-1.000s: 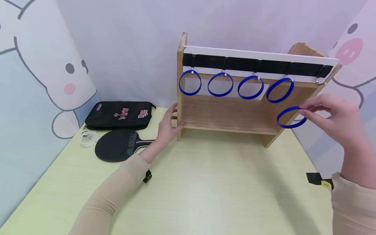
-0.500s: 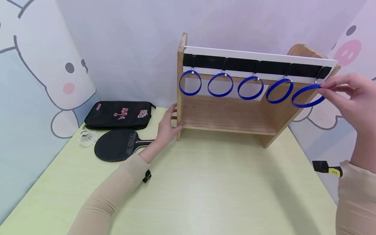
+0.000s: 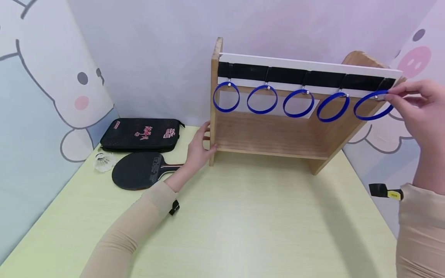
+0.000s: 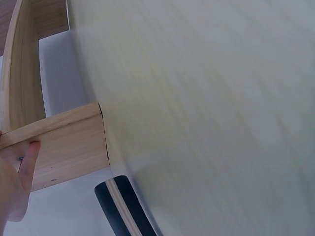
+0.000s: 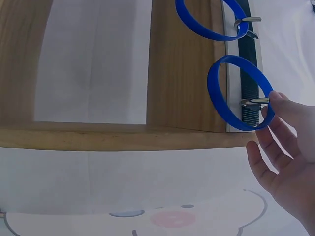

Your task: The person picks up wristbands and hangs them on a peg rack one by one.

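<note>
In the head view, my right hand (image 3: 422, 110) pinches the outer edge of a blue ring (image 3: 363, 116) at the right end of the rack. The right wrist view shows this ring (image 5: 212, 91) around a metal hook (image 5: 255, 102), whose tip lies near my thumb. Several more blue rings (image 3: 226, 111) hang from hooks to its left along the black band (image 3: 250, 72) on the white strip. My left hand (image 3: 199, 151) holds the left side panel of the wooden shelf (image 3: 213, 104), thumb at the front edge; the left wrist view catches part of this hand (image 4: 15, 189).
Left of the shelf, a table tennis bat (image 3: 135, 172) lies on the pale table (image 3: 243, 224), its handle partly behind my left arm. Behind it is a black zip case (image 3: 139, 135), and a shuttlecock (image 3: 104, 162) lies beside it. Printed walls stand behind and at both sides.
My right hand has carried the blue ring up and to the right, from below the strip to the end hook, which now passes through it. The left hand has stayed put.
</note>
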Tool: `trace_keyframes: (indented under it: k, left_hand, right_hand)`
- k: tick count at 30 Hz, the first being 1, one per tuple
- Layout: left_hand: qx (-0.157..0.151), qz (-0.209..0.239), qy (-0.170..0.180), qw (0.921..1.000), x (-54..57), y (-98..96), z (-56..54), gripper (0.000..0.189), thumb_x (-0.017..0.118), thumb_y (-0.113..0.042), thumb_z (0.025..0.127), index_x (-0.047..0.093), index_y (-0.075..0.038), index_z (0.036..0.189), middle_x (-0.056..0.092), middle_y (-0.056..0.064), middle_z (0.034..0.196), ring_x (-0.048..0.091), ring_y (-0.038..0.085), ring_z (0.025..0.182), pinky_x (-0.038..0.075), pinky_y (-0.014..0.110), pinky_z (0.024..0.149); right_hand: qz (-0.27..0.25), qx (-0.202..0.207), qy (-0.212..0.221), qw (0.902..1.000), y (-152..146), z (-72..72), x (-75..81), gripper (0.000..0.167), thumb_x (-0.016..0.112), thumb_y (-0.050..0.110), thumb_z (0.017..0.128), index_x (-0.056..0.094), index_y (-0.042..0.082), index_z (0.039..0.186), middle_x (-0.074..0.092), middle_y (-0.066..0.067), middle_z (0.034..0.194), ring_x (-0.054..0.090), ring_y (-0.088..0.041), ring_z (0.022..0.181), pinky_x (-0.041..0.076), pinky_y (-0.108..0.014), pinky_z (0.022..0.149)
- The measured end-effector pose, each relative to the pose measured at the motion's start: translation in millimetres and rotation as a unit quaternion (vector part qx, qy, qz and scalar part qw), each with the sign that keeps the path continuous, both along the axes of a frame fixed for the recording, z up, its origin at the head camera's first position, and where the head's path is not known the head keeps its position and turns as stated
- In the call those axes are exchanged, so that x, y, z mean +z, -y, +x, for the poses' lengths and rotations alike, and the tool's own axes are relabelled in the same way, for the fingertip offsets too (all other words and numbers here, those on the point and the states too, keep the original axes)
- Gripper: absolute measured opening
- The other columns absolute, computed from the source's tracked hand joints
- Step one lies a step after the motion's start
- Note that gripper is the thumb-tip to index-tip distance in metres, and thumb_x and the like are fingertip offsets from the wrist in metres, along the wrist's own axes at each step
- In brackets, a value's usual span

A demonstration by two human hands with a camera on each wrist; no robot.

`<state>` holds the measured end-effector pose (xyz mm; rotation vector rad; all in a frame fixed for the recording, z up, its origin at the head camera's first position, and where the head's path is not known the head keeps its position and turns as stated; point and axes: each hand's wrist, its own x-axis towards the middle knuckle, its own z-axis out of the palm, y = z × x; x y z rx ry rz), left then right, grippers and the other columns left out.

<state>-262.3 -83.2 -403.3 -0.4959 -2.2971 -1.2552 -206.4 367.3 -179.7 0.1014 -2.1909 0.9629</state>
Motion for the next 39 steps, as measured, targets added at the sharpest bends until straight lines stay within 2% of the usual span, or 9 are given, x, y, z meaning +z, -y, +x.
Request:
trace_keyframes:
  k: [6,15,20,24,28,31,35,39]
  left_hand:
    - [0.002,0.000,0.001,1.0000,0.0,-0.9,0.6,0.080,0.068,-0.008,0.083,0.025,-0.021,0.148,0.049,0.011,0.132,0.061,0.026,0.102,0.058,0.027,0.059]
    - [0.004,-0.002,0.002,1.0000,-1.4,-1.9,0.0,0.079,0.069,-0.007,0.083,0.026,-0.020,0.148,0.050,0.010,0.130,0.061,0.025,0.102,0.058,0.027,0.060]
    - [0.003,-0.001,0.006,1.0000,-0.8,-2.3,-0.4,0.079,0.069,-0.008,0.082,0.026,-0.020,0.148,0.051,0.010,0.130,0.061,0.025,0.102,0.058,0.027,0.060]
    - [0.003,0.000,0.009,1.0000,-0.4,-3.1,-0.6,0.079,0.069,-0.008,0.082,0.027,-0.020,0.148,0.051,0.009,0.130,0.061,0.025,0.102,0.058,0.027,0.059]
    - [0.003,-0.003,0.009,1.0000,-0.8,-3.3,-1.5,0.079,0.069,-0.008,0.082,0.026,-0.020,0.148,0.051,0.010,0.130,0.061,0.025,0.102,0.058,0.026,0.059]
    - [0.001,-0.008,0.011,0.9999,-0.8,-2.8,-1.7,0.080,0.069,-0.009,0.083,0.025,-0.021,0.148,0.050,0.009,0.131,0.061,0.024,0.103,0.058,0.028,0.061]
    - [-0.004,-0.026,0.015,0.9995,2.4,1.0,0.1,0.080,0.070,-0.013,0.084,0.024,-0.022,0.149,0.050,0.010,0.131,0.061,0.025,0.103,0.059,0.036,0.068]
    - [-0.007,-0.045,0.018,0.9988,12.2,9.7,2.3,0.083,0.073,-0.020,0.083,0.023,-0.025,0.150,0.051,0.009,0.130,0.062,0.025,0.102,0.057,0.038,0.070]
  right_hand:
    - [-0.026,-0.011,0.004,0.9996,-5,-1.3,-3.8,0.018,0.063,0.012,0.089,0.072,0.014,0.104,0.057,0.023,0.092,0.050,0.003,0.090,0.041,-0.011,0.081]
    - [-0.034,-0.035,0.093,0.9945,-14,3.2,-13.5,0.020,0.061,0.022,0.090,0.068,0.025,0.109,0.050,0.025,0.098,0.047,0.007,0.087,0.037,0.002,0.069]
    - [-0.023,-0.045,0.098,0.9939,-14,4.1,-15.8,0.026,0.062,0.025,0.089,0.067,0.025,0.116,0.050,0.026,0.099,0.045,0.007,0.091,0.037,-0.002,0.070]
    - [-0.021,-0.036,0.057,0.9975,-10,6.1,-15.1,0.026,0.064,0.020,0.089,0.069,0.018,0.114,0.053,0.024,0.100,0.048,0.005,0.092,0.041,-0.005,0.078]
    - [-0.022,-0.011,-0.008,0.9997,-3,9.8,-12.9,0.022,0.066,0.012,0.087,0.071,0.009,0.109,0.058,0.021,0.100,0.051,0.001,0.095,0.043,-0.010,0.089]
    - [-0.023,0.013,-0.042,0.9988,4,14.9,-11.6,0.021,0.065,0.007,0.087,0.071,0.004,0.107,0.060,0.019,0.100,0.053,-0.002,0.097,0.044,-0.012,0.091]
    - [-0.007,0.037,-0.070,0.9969,17,22.5,-9.7,0.021,0.064,0.005,0.087,0.070,-0.001,0.107,0.061,0.017,0.101,0.054,-0.004,0.097,0.045,-0.014,0.092]
    - [0.013,0.041,-0.070,0.9966,30,29.6,-8.2,0.023,0.064,0.006,0.087,0.069,0.002,0.109,0.060,0.018,0.103,0.054,-0.004,0.097,0.044,-0.015,0.096]
